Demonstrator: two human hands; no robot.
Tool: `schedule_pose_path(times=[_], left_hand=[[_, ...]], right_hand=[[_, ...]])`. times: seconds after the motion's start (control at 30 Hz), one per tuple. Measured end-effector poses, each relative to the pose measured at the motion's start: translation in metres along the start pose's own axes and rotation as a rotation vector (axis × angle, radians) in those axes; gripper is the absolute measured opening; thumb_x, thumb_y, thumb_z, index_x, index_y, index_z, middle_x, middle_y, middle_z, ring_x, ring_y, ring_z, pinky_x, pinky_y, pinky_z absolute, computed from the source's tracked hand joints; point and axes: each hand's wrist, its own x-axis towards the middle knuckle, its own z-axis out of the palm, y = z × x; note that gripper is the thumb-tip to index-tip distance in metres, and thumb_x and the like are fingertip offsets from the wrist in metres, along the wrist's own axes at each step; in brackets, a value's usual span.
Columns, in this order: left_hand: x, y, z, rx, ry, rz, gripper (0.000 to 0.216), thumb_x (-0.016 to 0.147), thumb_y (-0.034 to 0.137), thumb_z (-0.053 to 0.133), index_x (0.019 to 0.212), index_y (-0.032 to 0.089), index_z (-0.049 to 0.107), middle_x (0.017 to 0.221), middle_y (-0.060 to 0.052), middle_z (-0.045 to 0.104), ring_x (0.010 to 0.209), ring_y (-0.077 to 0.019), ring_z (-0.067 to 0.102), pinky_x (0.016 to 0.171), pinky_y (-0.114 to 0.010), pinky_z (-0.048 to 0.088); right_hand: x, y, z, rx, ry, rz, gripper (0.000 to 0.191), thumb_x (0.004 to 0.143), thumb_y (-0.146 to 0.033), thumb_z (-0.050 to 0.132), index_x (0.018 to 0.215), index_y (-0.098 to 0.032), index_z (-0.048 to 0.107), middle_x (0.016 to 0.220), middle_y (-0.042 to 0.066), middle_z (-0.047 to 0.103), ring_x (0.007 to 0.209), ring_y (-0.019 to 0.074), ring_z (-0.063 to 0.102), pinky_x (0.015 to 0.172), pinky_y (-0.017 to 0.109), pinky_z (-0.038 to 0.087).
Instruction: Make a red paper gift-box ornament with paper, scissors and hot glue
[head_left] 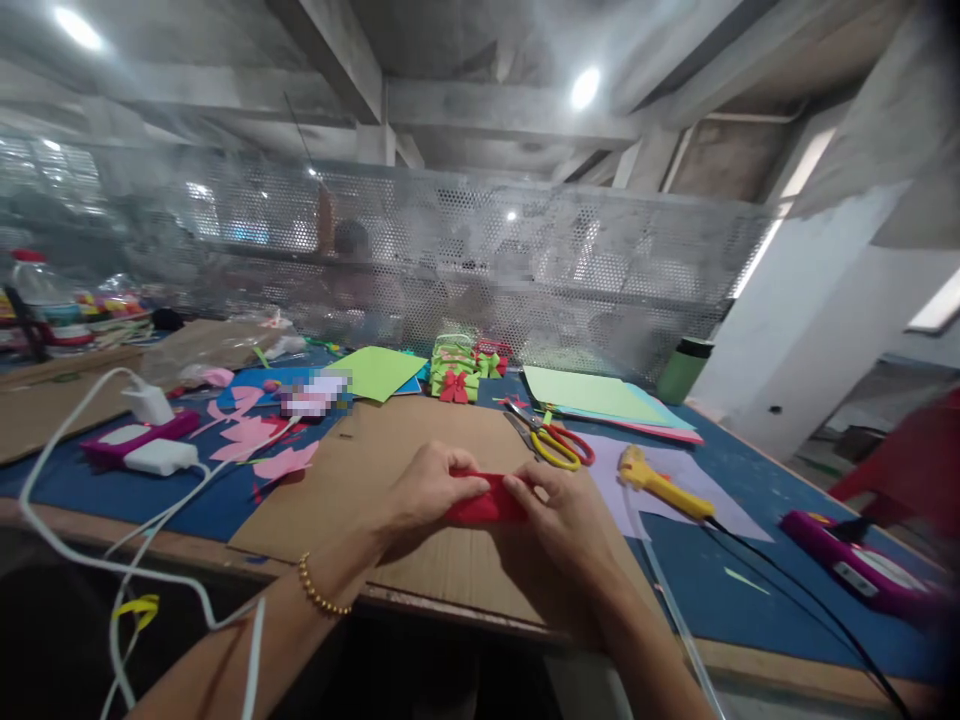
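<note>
A small folded strip of red paper (pixel 487 508) spans the gap between my two hands, just above a sheet of brown cardboard (pixel 420 430). My left hand (pixel 431 485) pinches its left end, thumb on top. At the other end my right hand (pixel 555 500) grips it the same way; the fingers beneath are partly hidden. Scissors with yellow and red handles (pixel 559 445) lie just beyond my right hand. To the right, a yellow hot glue gun (pixel 664 488) rests on a lilac paper sheet (pixel 724 500).
Green paper pieces with red bows (pixel 454 385) stand at the back. Coloured sheets (pixel 600 395) and a green bottle (pixel 684 370) sit back right. Purple power strips lie left (pixel 139 440) and right (pixel 862 560). Pink paper scraps (pixel 251 440) and a white cable (pixel 82 555) are at left.
</note>
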Motion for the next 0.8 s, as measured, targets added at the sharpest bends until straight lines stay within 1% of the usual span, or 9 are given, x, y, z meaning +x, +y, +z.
schedule_pose_path(times=[0.1, 0.17, 0.3, 0.37, 0.43, 0.53, 0.67, 0.73, 0.8], left_hand=[[0.0005, -0.0006, -0.0003, 0.001, 0.012, 0.011, 0.019, 0.072, 0.028, 0.068, 0.063, 0.012, 0.063, 0.057, 0.004, 0.048, 0.053, -0.0085, 0.041, 0.048, -0.020, 0.027], [0.0010, -0.0007, -0.0011, -0.017, 0.001, 0.000, 0.021, 0.074, 0.030, 0.068, 0.066, 0.012, 0.063, 0.059, 0.003, 0.050, 0.054, -0.0086, 0.042, 0.048, -0.020, 0.029], [0.0039, -0.0009, -0.0039, -0.080, -0.006, -0.031, 0.029, 0.079, 0.040, 0.067, 0.086, 0.012, 0.068, 0.072, -0.001, 0.060, 0.063, -0.0124, 0.054, 0.054, -0.021, 0.042], [0.0055, -0.0013, -0.0049, -0.096, 0.020, -0.029, 0.034, 0.080, 0.045, 0.065, 0.091, 0.013, 0.068, 0.076, -0.002, 0.062, 0.066, -0.0132, 0.056, 0.055, -0.022, 0.045], [0.0061, -0.0016, -0.0050, -0.089, 0.034, -0.029, 0.031, 0.079, 0.042, 0.067, 0.087, 0.012, 0.069, 0.074, -0.002, 0.062, 0.064, -0.0130, 0.056, 0.054, -0.022, 0.044], [0.0050, -0.0016, -0.0040, -0.064, 0.052, -0.026, 0.020, 0.074, 0.030, 0.069, 0.078, 0.011, 0.069, 0.066, -0.001, 0.061, 0.059, -0.0120, 0.054, 0.051, -0.021, 0.041], [0.0026, -0.0010, -0.0015, -0.053, 0.035, -0.019, 0.015, 0.075, 0.025, 0.067, 0.075, 0.011, 0.070, 0.064, -0.002, 0.062, 0.058, -0.0116, 0.054, 0.052, -0.021, 0.040], [0.0017, -0.0008, 0.0001, -0.053, 0.015, -0.015, 0.015, 0.075, 0.025, 0.068, 0.076, 0.010, 0.071, 0.066, -0.003, 0.063, 0.060, -0.0118, 0.055, 0.053, -0.021, 0.040], [0.0006, -0.0001, 0.0012, -0.051, 0.002, -0.016, 0.016, 0.077, 0.026, 0.068, 0.075, 0.010, 0.070, 0.066, -0.002, 0.062, 0.060, -0.0115, 0.054, 0.053, -0.021, 0.039]], right_hand=[[0.0002, 0.0033, 0.0021, 0.013, 0.011, 0.002, 0.034, 0.087, -0.041, 0.053, 0.064, -0.020, 0.065, 0.062, 0.002, 0.064, 0.064, 0.0182, 0.055, 0.062, 0.029, 0.037], [0.0004, 0.0044, 0.0028, 0.030, 0.013, 0.007, 0.034, 0.088, -0.041, 0.053, 0.064, -0.020, 0.065, 0.063, 0.002, 0.064, 0.064, 0.0181, 0.056, 0.062, 0.029, 0.038], [0.0002, 0.0056, 0.0022, 0.058, 0.031, 0.047, 0.036, 0.090, -0.040, 0.049, 0.066, -0.018, 0.066, 0.062, 0.003, 0.065, 0.061, 0.0179, 0.056, 0.059, 0.028, 0.039], [0.0001, 0.0054, 0.0014, 0.069, 0.036, 0.063, 0.035, 0.089, -0.040, 0.050, 0.067, -0.017, 0.066, 0.062, 0.004, 0.065, 0.061, 0.0181, 0.057, 0.058, 0.028, 0.040], [0.0001, 0.0045, 0.0009, 0.087, 0.020, 0.064, 0.035, 0.089, -0.040, 0.051, 0.068, -0.017, 0.067, 0.063, 0.004, 0.066, 0.061, 0.0182, 0.058, 0.058, 0.028, 0.041], [0.0002, 0.0023, 0.0017, 0.125, -0.027, 0.046, 0.036, 0.091, -0.041, 0.049, 0.072, -0.017, 0.068, 0.066, 0.004, 0.069, 0.063, 0.0186, 0.061, 0.058, 0.027, 0.044], [0.0006, 0.0000, 0.0046, 0.146, -0.052, 0.005, 0.030, 0.091, -0.038, 0.050, 0.087, -0.019, 0.073, 0.086, 0.006, 0.075, 0.079, 0.0200, 0.066, 0.068, 0.028, 0.048], [0.0007, -0.0007, 0.0054, 0.125, -0.055, -0.017, 0.026, 0.089, -0.036, 0.054, 0.080, -0.020, 0.072, 0.082, 0.006, 0.074, 0.079, 0.0199, 0.064, 0.070, 0.029, 0.045], [0.0007, -0.0007, 0.0054, 0.094, -0.051, -0.025, 0.027, 0.088, -0.035, 0.056, 0.069, -0.020, 0.068, 0.071, 0.004, 0.070, 0.072, 0.0192, 0.060, 0.066, 0.029, 0.041]])
